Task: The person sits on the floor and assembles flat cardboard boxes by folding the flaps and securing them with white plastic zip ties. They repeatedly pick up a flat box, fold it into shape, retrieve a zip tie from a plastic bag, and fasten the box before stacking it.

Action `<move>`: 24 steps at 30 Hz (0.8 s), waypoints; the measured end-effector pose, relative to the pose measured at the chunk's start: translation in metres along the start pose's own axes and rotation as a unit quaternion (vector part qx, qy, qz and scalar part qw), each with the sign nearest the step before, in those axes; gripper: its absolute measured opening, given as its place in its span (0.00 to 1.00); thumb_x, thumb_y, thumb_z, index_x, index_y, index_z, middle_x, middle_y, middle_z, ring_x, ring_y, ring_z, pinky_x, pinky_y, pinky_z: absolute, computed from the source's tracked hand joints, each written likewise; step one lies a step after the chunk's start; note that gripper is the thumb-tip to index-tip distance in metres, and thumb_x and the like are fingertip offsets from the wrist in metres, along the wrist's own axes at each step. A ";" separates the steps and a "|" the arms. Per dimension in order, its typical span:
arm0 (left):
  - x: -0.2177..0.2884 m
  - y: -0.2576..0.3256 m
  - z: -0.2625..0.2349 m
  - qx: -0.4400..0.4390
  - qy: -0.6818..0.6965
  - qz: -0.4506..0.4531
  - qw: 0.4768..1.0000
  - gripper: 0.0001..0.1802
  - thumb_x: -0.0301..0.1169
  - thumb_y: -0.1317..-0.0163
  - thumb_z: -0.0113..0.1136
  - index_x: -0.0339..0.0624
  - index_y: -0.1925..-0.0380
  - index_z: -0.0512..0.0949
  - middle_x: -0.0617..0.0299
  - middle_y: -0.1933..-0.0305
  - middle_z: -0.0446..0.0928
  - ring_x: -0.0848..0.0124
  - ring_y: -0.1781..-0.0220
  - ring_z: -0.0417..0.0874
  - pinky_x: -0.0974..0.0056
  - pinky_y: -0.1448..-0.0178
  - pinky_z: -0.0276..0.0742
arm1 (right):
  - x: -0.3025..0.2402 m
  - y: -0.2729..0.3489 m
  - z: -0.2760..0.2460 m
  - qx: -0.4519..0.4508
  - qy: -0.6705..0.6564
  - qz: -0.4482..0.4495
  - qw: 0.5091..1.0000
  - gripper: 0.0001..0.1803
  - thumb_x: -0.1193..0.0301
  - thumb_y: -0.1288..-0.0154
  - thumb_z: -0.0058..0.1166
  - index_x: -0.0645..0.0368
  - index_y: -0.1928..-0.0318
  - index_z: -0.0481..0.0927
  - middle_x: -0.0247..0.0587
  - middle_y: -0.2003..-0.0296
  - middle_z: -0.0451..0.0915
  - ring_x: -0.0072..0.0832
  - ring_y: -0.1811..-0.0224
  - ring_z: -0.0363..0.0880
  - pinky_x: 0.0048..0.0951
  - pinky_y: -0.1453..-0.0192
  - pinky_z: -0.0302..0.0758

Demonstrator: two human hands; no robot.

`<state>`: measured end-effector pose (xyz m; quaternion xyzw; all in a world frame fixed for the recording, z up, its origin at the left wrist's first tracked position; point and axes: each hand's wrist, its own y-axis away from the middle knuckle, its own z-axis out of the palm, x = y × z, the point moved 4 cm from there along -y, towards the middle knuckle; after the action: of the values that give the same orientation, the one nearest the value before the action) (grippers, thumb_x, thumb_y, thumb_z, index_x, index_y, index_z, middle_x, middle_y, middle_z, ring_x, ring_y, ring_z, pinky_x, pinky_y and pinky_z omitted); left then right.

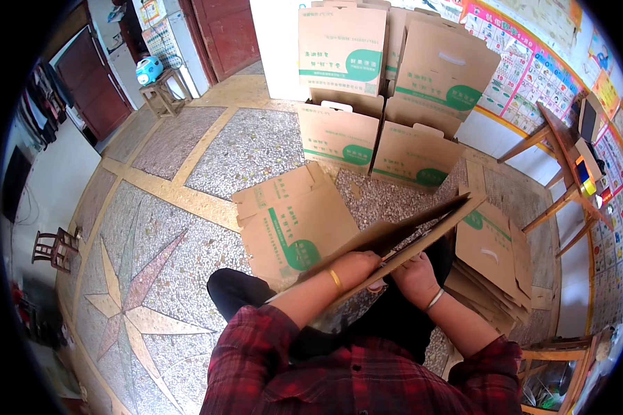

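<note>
A brown cardboard box (429, 238), partly opened out with a gap between its panels, stands tilted across my lap. My left hand (356, 268), a gold bangle at its wrist, reaches over one panel, its fingertips curled at the gap and partly hidden. From the other side my right hand (415, 282), wearing a silver bangle, grips the nearer panel's edge with bent fingers. On the floor to the left lies a flat cardboard box (294, 221) with green print, partly behind the held box. To the right rests a stack of flattened boxes (488, 252).
Set-up boxes stand piled ahead, including a lower left box (336, 135) and an upper right box (446, 66). A wooden bench (564, 159) lines the poster-covered right wall. A small chair (54, 247) and a stool (165, 93) stand left on the patterned floor.
</note>
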<state>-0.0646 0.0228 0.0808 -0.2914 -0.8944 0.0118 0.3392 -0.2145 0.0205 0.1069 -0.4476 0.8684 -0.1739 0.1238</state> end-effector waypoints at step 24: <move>0.000 -0.016 -0.022 -0.062 -0.209 0.018 0.976 0.08 0.29 0.46 0.47 0.41 0.69 0.74 0.55 0.65 0.75 0.60 0.63 0.80 0.58 0.58 0.75 | -0.001 -0.081 -0.103 -0.368 -0.041 -0.069 0.926 0.10 0.65 0.43 0.49 0.57 0.74 0.78 0.45 0.73 0.78 0.40 0.68 0.77 0.37 0.63 0.73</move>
<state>-0.0593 0.0058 0.1008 -0.3191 -0.9391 0.0234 0.1258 -0.1923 -0.0023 0.2335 -0.5272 0.8325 0.1683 -0.0266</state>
